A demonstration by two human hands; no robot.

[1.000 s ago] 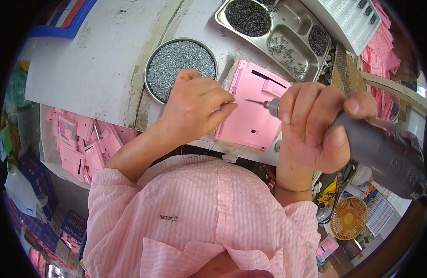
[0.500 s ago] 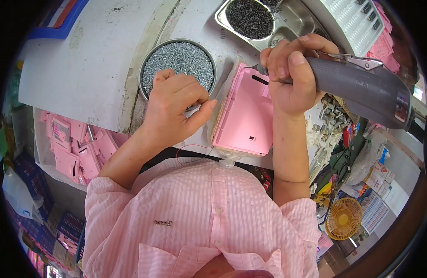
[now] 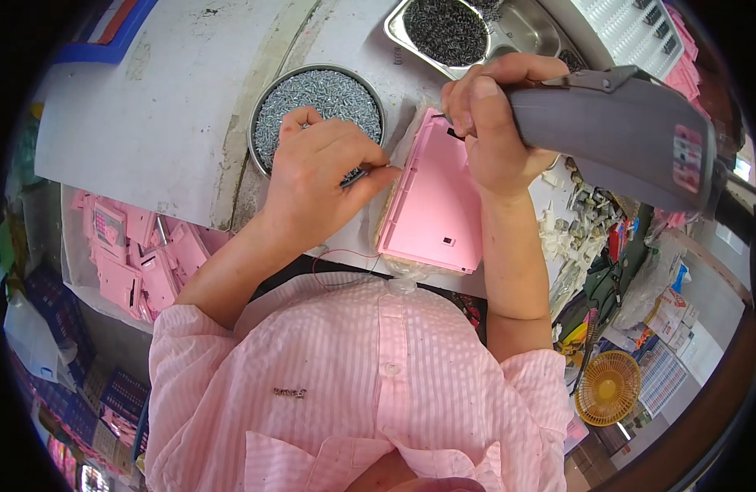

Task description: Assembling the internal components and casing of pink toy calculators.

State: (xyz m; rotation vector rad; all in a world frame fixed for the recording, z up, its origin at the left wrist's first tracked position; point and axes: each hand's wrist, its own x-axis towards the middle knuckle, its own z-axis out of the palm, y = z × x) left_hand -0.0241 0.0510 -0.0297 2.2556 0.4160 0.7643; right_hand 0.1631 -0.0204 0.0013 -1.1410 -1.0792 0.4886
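Wrapped in my right hand [image 3: 499, 131] is a grey electric screwdriver [image 3: 612, 123]. Its thin bit reaches to the upper left corner of a pink plastic panel [image 3: 433, 201]; whether it touches cannot be told. The panel lies flat in front of me on a padded, plastic-wrapped support. My left hand [image 3: 324, 176] hovers at the near edge of a round metal bowl of silver screws [image 3: 316, 98], its fingers curled and the thumb tip close to the forefinger beside the panel's left edge. Whatever is in that pinch is too small to make out.
A metal tray [image 3: 529, 37] holding black screws [image 3: 445, 31] stands at the back. On the left, a bin holds pink plastic parts [image 3: 140, 254]. Small metal and white pieces [image 3: 579, 209] lie to the right of my right forearm. A yellow basket [image 3: 607, 388] sits lower right.
My right hand and the screwdriver have shifted a little left and up, and the screwdriver's body has swung. My left hand has moved slightly right, toward the panel.
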